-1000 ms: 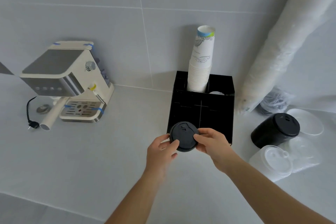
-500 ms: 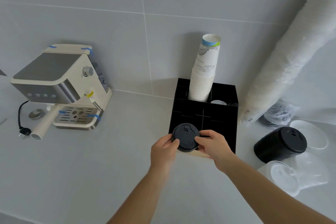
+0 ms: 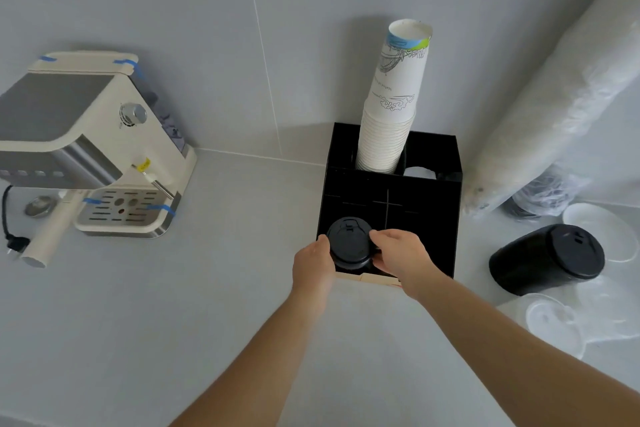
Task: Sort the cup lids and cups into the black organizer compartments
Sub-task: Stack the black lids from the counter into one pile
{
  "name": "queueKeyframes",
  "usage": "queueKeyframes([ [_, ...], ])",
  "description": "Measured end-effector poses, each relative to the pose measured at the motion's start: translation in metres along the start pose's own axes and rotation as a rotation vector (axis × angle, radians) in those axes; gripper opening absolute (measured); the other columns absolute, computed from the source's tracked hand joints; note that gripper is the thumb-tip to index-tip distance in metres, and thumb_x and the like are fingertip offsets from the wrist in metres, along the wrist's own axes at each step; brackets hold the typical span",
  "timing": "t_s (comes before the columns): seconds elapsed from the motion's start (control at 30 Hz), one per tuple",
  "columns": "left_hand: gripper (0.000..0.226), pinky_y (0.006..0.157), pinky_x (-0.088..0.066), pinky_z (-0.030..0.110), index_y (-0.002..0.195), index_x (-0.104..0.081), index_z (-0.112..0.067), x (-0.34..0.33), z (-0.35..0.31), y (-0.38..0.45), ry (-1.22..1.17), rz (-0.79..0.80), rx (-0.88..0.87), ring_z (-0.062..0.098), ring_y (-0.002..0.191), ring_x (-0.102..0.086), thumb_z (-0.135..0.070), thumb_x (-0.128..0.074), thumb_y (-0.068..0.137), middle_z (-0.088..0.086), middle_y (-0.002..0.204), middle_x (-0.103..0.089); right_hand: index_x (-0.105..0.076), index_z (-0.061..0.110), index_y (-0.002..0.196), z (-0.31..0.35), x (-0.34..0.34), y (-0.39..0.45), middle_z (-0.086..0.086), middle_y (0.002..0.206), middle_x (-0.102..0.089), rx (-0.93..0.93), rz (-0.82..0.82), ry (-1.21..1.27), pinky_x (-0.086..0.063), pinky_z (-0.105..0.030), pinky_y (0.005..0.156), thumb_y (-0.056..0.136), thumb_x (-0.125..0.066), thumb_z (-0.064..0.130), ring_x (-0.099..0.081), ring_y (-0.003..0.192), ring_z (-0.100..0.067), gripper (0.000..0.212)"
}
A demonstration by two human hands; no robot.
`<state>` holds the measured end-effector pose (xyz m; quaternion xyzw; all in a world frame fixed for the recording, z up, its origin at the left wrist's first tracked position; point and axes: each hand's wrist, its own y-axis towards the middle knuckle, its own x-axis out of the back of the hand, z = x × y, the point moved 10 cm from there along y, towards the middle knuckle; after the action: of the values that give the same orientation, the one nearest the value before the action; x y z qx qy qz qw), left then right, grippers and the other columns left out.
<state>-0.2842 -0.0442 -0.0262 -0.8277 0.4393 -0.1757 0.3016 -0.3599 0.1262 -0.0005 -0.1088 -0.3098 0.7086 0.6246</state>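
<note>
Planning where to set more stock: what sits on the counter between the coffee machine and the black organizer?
Nothing: bare counter between machine and organizer, head view.

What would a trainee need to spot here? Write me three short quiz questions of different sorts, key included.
1. True or false: the stack of paper cups stands in a rear compartment of the black organizer.
2. Which hands grip the stack of black lids? A) left only B) right only C) both
3. Fill in: the cream-coloured appliance at the left is a coffee ____.

Key: 1 true. 2 C: left hand and right hand hold it at the front left compartment. 3 machine.
</note>
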Motion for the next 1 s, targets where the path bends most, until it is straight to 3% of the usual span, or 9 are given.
queueKeyframes([
  [0.1, 0.047, 0.083, -0.050, 0.037, 0.089, -0.063, -0.008, 0.000, 0.000, 0.010, 0.033, -0.009, 0.024, 0.021, 0.082, -0.057, -0.051, -0.043, 0.085, 0.006, 0.089, -0.062, -0.068, 0.011, 0.093, -0.013, -0.011, 0.006, -0.015, 0.113, -0.072, -0.125, 0.053, 0.072, -0.057, -0.033, 0.087, 0.096, -0.056, 0.043, -0.070, 0.100, -0.026, 0.034],
  [0.17, 0.060, 0.095, -0.049, 0.038, 0.096, -0.064, -0.012, -0.006, -0.001, 0.014, 0.067, 0.030, 0.039, 0.018, 0.091, -0.060, -0.065, -0.039, 0.082, 0.003, 0.100, -0.066, -0.066, 0.014, 0.108, -0.018, -0.019, 0.007, -0.011, 0.123, -0.069, -0.195, 0.110, 0.129, -0.053, -0.029, 0.083, 0.096, -0.051, 0.052, -0.067, 0.102, -0.021, 0.043],
  [0.27, 0.095, 0.109, -0.040, 0.037, 0.130, -0.057, -0.013, -0.016, 0.000, 0.014, 0.058, 0.086, 0.112, 0.019, 0.120, -0.055, -0.081, -0.036, 0.067, 0.003, 0.130, -0.061, -0.051, 0.006, 0.140, -0.017, -0.030, 0.000, -0.010, 0.140, -0.058, -0.271, 0.184, 0.255, -0.045, -0.031, 0.096, 0.100, -0.042, 0.052, -0.058, 0.124, -0.025, 0.061],
  [0.37, 0.085, 0.111, -0.033, 0.033, 0.141, -0.048, -0.014, -0.024, -0.006, 0.012, 0.025, 0.106, 0.150, 0.019, 0.132, -0.046, -0.075, -0.034, 0.082, 0.002, 0.142, -0.052, -0.042, 0.003, 0.146, -0.016, -0.036, -0.005, -0.013, 0.148, -0.051, -0.335, 0.207, 0.315, -0.041, -0.032, 0.103, 0.100, -0.041, 0.052, -0.049, 0.136, -0.025, 0.067],
  [0.5, 0.081, 0.113, -0.033, 0.034, 0.144, -0.044, -0.016, -0.035, -0.009, 0.016, 0.051, 0.135, 0.198, 0.021, 0.135, -0.044, -0.073, -0.031, 0.087, 0.004, 0.147, -0.049, -0.038, 0.007, 0.149, -0.020, -0.045, 0.000, -0.011, 0.151, -0.047, -0.394, 0.195, 0.353, -0.039, -0.034, 0.108, 0.097, -0.044, 0.056, -0.044, 0.140, -0.024, 0.072],
  [0.63, 0.073, 0.100, -0.035, 0.030, 0.143, -0.043, -0.016, -0.040, -0.012, 0.021, 0.074, 0.137, 0.230, 0.021, 0.132, -0.045, -0.067, -0.028, 0.092, 0.005, 0.145, -0.049, -0.043, 0.013, 0.148, -0.026, -0.048, 0.012, -0.009, 0.147, -0.053, -0.416, 0.160, 0.385, -0.035, -0.038, 0.115, 0.092, -0.048, 0.061, -0.046, 0.139, -0.023, 0.074],
  [0.77, 0.067, 0.080, -0.039, 0.029, 0.141, -0.045, -0.017, -0.044, -0.016, 0.020, 0.045, 0.141, 0.243, 0.020, 0.104, -0.053, -0.062, -0.027, 0.096, 0.004, 0.126, -0.055, -0.050, 0.013, 0.142, -0.025, -0.049, 0.014, -0.008, 0.137, -0.061, -0.422, 0.152, 0.406, -0.040, -0.034, 0.106, 0.093, -0.047, 0.060, -0.056, 0.128, -0.022, 0.068],
  [0.83, 0.067, 0.078, -0.039, 0.029, 0.139, -0.047, -0.016, -0.045, -0.017, 0.020, 0.037, 0.140, 0.249, 0.017, 0.094, -0.052, -0.063, -0.027, 0.096, 0.003, 0.120, -0.056, -0.053, 0.013, 0.138, -0.024, -0.049, 0.013, -0.008, 0.133, -0.064, -0.422, 0.144, 0.420, -0.041, -0.033, 0.104, 0.095, -0.046, 0.057, -0.059, 0.124, -0.022, 0.062],
  [1.0, 0.068, 0.080, -0.039, 0.028, 0.139, -0.047, -0.016, -0.046, -0.019, 0.017, 0.013, 0.153, 0.253, 0.016, 0.095, -0.052, -0.063, -0.026, 0.096, 0.007, 0.133, -0.057, -0.050, 0.013, 0.140, -0.023, -0.049, 0.010, -0.008, 0.137, -0.061, -0.438, 0.127, 0.426, -0.038, -0.035, 0.114, 0.094, -0.049, 0.057, -0.056, 0.128, -0.022, 0.064],
])
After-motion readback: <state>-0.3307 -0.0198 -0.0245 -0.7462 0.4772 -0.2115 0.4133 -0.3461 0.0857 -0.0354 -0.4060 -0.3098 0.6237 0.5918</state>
